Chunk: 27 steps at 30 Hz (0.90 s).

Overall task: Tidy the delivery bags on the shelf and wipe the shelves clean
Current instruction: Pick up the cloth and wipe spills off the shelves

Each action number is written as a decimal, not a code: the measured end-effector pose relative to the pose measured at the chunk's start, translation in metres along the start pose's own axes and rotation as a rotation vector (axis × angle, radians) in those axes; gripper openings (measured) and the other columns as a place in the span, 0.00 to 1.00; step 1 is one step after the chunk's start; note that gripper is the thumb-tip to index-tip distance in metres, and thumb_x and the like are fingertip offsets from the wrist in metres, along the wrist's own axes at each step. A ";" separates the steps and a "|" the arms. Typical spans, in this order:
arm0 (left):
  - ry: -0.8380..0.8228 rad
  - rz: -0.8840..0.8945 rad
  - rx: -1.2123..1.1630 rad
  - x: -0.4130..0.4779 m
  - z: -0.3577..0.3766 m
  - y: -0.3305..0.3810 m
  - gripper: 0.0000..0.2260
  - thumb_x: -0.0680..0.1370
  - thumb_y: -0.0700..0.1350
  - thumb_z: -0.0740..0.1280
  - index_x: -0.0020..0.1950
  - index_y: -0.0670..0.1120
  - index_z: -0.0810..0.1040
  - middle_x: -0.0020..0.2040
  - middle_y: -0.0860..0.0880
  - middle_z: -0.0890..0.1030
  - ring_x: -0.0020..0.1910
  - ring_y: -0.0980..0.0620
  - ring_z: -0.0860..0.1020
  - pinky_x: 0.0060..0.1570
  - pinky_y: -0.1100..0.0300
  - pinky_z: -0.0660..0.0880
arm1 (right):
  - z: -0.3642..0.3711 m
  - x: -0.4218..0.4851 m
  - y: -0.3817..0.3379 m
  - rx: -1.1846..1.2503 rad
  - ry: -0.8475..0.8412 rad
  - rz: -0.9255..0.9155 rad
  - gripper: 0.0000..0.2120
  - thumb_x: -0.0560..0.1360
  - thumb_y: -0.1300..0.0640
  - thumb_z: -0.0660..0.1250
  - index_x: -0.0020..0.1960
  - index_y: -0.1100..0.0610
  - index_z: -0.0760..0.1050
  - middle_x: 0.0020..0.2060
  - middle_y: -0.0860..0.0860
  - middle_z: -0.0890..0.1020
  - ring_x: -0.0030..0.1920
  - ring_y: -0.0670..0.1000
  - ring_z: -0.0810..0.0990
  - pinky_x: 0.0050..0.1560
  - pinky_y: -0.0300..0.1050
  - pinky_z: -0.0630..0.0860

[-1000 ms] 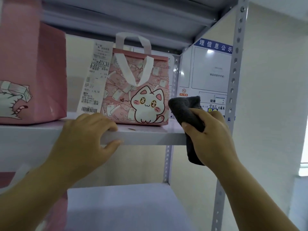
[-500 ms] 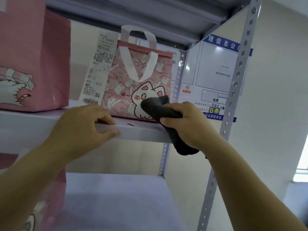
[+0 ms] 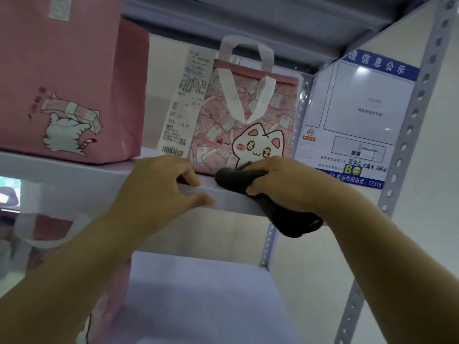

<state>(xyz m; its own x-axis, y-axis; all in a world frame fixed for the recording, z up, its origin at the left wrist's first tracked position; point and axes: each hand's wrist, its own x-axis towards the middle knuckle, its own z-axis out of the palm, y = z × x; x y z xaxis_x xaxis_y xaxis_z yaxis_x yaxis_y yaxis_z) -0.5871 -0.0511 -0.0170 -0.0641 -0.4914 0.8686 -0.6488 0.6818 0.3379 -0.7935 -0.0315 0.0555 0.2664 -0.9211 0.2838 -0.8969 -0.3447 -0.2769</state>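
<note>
So far left of both grips there's the big pink bag (image 3: pixel 62 78) sitting on the shelf (image 3: pixel 64 170), upright and pushed off to the side. The left hand (image 3: pixel 159 192) is clamped on the shelf's front lip, fingers curled over the top and thumb on the front face, looks like it's bracing. Right behind that hand is a long receipt (image 3: pixel 185 105) hanging off the cat bag (image 3: pixel 250 115), which stands upright behind both hands. The right hand (image 3: pixel 285 184) is closed around a dark cloth (image 3: pixel 293 219), one end bunched on the shelf top just in front of the cat bag, the rest dangling below the lip. Past that hand, an upright post (image 3: pixel 417 108) and a notice board (image 3: pixel 360 115). My read: bags up here look lined up already, and wiping has only got to the front strip by the cat bag. Under the bags and the lower shelf (image 3: pixel 198 294) are probably left, can't tell how clean anything is.
</note>
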 end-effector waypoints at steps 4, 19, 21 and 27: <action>0.010 0.009 0.007 0.000 0.002 0.000 0.16 0.58 0.55 0.79 0.38 0.48 0.80 0.36 0.56 0.79 0.38 0.61 0.77 0.39 0.65 0.75 | -0.007 -0.009 0.010 -0.039 -0.009 0.080 0.10 0.74 0.51 0.64 0.54 0.45 0.76 0.42 0.45 0.79 0.42 0.47 0.77 0.38 0.40 0.69; -0.027 0.046 0.035 0.000 0.000 0.004 0.13 0.67 0.58 0.69 0.37 0.48 0.78 0.36 0.56 0.78 0.38 0.58 0.76 0.40 0.57 0.75 | -0.008 -0.026 0.024 0.078 0.091 0.089 0.11 0.74 0.53 0.66 0.54 0.41 0.77 0.41 0.44 0.79 0.41 0.47 0.78 0.36 0.39 0.68; -0.050 0.055 0.068 0.000 0.000 0.010 0.13 0.68 0.58 0.67 0.36 0.48 0.77 0.35 0.55 0.77 0.37 0.55 0.76 0.39 0.55 0.74 | -0.009 -0.036 0.033 0.082 0.159 0.109 0.11 0.74 0.54 0.66 0.52 0.39 0.77 0.40 0.43 0.79 0.41 0.47 0.77 0.36 0.39 0.67; -0.154 0.209 0.104 0.010 0.017 0.041 0.13 0.72 0.56 0.66 0.44 0.47 0.80 0.41 0.51 0.79 0.41 0.50 0.76 0.43 0.51 0.74 | -0.030 -0.053 0.053 -0.041 0.491 0.196 0.11 0.75 0.52 0.64 0.56 0.42 0.76 0.41 0.49 0.78 0.39 0.53 0.77 0.40 0.46 0.71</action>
<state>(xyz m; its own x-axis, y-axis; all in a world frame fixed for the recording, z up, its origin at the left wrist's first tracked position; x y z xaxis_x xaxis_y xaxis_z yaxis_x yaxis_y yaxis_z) -0.6266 -0.0372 -0.0007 -0.3140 -0.4280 0.8475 -0.6832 0.7217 0.1113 -0.8657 0.0042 0.0538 -0.0952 -0.7708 0.6300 -0.9292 -0.1582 -0.3340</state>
